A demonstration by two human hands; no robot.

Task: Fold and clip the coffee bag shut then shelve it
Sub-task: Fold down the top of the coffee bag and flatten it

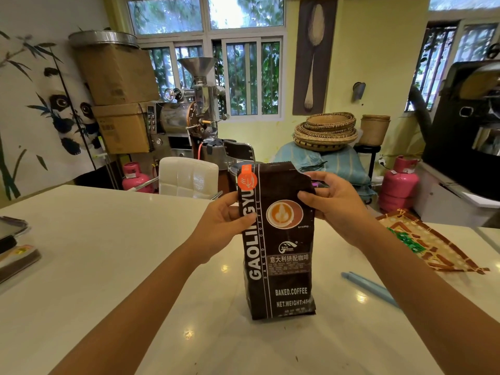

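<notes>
A tall dark brown coffee bag [281, 269] stands upright on the white table [113, 266], printed with white lettering, a latte picture and an orange tag at its top left. My left hand [224, 223] grips the bag's left edge in the upper half. My right hand [332, 201] holds the upper right edge, thumb on the front. The bag's top is unfolded and upright. A long light blue clip [370, 289] lies on the table to the right of the bag, partly hidden by my right forearm.
A patterned woven mat [438, 247] with something green on it lies at the table's right. Dark flat items [13, 247] sit at the left edge. Behind the table are a white chair [189, 177], a coffee roaster [186, 115], cardboard boxes, pink gas cylinders and stacked baskets.
</notes>
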